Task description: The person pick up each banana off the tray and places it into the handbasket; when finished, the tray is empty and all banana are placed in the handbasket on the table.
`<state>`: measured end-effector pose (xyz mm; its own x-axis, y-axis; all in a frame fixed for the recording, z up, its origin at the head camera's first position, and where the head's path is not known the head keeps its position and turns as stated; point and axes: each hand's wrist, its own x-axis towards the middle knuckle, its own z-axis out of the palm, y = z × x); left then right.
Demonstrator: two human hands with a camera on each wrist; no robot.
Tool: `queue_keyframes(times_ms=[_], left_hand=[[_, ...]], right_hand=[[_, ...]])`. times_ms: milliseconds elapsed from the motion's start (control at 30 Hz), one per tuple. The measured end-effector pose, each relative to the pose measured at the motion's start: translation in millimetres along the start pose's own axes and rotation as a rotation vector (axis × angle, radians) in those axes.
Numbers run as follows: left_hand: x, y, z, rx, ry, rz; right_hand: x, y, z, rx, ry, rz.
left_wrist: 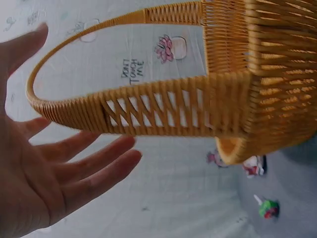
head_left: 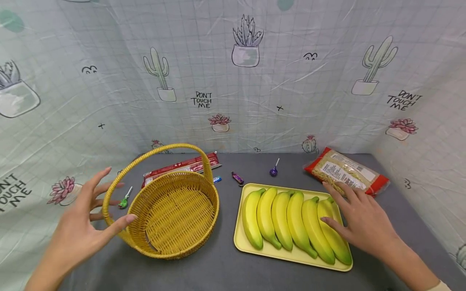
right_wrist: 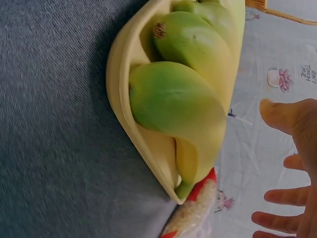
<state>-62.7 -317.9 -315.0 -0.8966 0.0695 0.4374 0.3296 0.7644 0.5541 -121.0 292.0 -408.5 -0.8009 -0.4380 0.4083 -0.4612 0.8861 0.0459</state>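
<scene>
A grey table (head_left: 225, 270) carries a yellow wicker basket (head_left: 174, 218) with an arched handle, and to its right a yellow tray (head_left: 291, 258) of six bananas (head_left: 291, 220). The left hand (head_left: 81, 226) hovers spread-fingered beside the basket handle, holding nothing. The right hand (head_left: 364, 220), fingers straight, hovers over the rightmost banana, near a red-edged packet (head_left: 346, 171).
</scene>
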Motion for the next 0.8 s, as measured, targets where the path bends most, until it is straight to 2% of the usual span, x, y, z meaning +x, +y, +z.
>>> queue_keyframes(times_ms=[200, 467, 633, 800], left_hand=[[-12.5, -12.1, 5.0, -0.022, -0.082, -0.016], [-26.0, -20.0, 8.5, -0.118, -0.054, -0.016], [-30.2, -25.8, 9.2, -0.181, -0.036, 0.030], [-34.8, -33.6, 14.1, -0.232, 0.029, 0.071]], right_hand=[[-2.7, -9.0, 8.4, 0.030, -0.039, 0.106], [-9.6, -20.6, 16.2, 0.112, -0.175, 0.253], [-15.8, -23.0, 23.4, 0.113, -0.187, 0.270], [-20.5, -23.9, 26.6, 0.117, -0.183, 0.285]])
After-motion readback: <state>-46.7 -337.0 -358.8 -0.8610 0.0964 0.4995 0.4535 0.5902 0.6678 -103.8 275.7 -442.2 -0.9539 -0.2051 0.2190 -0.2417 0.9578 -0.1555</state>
